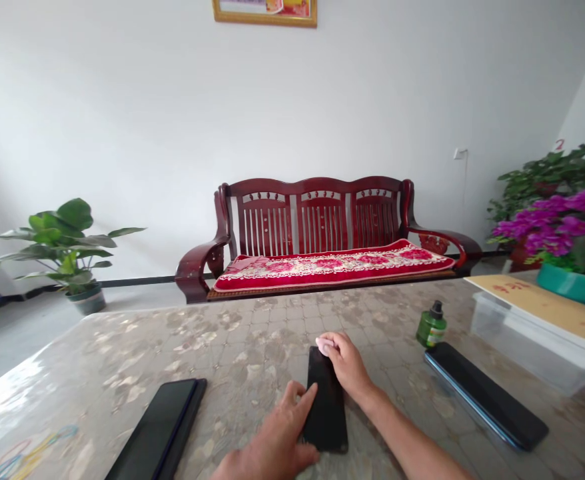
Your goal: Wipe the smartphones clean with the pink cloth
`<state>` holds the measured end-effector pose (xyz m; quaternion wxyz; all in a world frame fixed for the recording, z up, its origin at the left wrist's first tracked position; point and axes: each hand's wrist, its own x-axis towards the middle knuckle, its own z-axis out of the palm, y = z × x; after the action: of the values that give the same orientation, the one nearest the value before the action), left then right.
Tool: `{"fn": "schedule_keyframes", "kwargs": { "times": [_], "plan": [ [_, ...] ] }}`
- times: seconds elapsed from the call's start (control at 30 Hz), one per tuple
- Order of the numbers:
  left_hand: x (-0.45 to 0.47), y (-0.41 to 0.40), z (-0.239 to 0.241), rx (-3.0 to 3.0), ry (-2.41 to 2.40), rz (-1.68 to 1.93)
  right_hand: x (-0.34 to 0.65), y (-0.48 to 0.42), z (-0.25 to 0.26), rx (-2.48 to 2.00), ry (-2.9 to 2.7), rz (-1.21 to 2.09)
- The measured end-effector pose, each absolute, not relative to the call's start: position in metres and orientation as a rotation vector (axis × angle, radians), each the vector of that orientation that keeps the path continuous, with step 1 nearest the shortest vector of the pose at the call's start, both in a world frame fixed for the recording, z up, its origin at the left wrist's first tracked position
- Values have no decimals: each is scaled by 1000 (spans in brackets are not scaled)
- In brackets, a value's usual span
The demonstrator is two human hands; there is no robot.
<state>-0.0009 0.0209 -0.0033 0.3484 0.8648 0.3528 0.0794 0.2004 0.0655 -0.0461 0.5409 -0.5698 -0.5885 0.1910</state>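
Two bare hands at the bench, and here's the picture: a slim black phone [328,420], flat and glassy, a rounded oblong lying between them on the patterned cover. The right hand [347,363] has its fingers closed on a soft, pale pink wad [326,345], pressed right at the phone's far end. The left hand [285,427] comes in from the near side, thumb and forefinger spread against the phone's left edge; whether it truly grips or simply steadies, I cannot tell. And what a surface, this bench [242,353]: a glossy sheet printed with leafy blooms over a diamond grid, shining white at the left corner. Out left, a dark pair of flat slabs [155,427], one overlapping the other, with thin loops of coloured bands [35,453] blurred nearby. Over to the right, a dark-faced phone [487,393] with a glinting blue side, and just beyond its tip a squat green bottle [431,327] with a black cap. Beside them, a see-through plastic box [527,340] under a stiff tan sheet [537,303], then frilly purple flowers [572,227] in a smooth teal pot [575,285]. Beyond the bench, a carved, polished red-brown wooden settee [320,220] wears a plush red floral runner [332,265].
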Motion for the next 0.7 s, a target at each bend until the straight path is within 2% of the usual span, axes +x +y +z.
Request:
{"fn": "schedule_keyframes", "kwargs": {
  "times": [0.47, 0.7],
  "plan": [
    [12, 6, 7, 2619, 1042, 74, 204, 62, -48, -1377, -1434, 402],
    [11, 4, -13, 2707, 1007, 176, 205, 40, -34, -1517, -1781, 140]
  ]
}}
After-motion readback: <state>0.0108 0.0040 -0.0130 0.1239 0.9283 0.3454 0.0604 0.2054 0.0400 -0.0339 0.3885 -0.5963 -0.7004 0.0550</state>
